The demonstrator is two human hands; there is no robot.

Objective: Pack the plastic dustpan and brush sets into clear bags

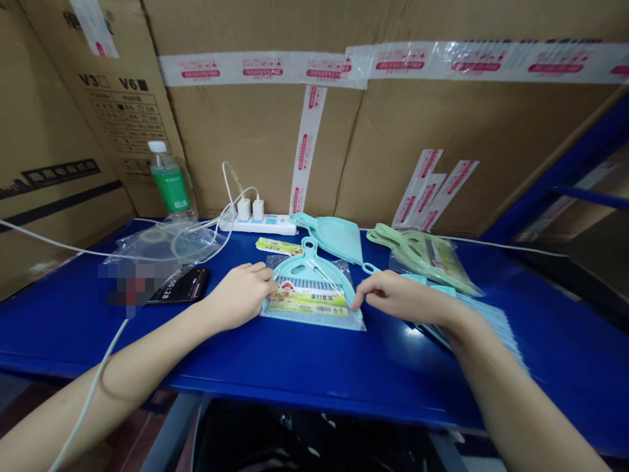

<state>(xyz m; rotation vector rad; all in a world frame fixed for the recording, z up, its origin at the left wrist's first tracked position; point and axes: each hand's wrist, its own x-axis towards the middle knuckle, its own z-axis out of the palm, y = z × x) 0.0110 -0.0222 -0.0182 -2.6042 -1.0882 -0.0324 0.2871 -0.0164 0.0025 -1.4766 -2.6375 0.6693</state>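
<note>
Bagged dustpan set lies flat mid blue table, handle pointing away, long axis near-to-far. Left hand, fingers curled, pinches its left edge; right hand pinches its right edge. Bare table in front of it. Behind it: loose dustpan, power strip, cardboard boxes. Phone left of it, green packs right.

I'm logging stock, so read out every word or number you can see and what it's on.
"V3" and "V6": on the left box.
"桌扫套装": on the label of the pack gripped by the left hand and right hand.
"28", after cut-off digits: on the black device.
Too small or blurred: the tape print, the bottle label, the box's fine print.
</note>
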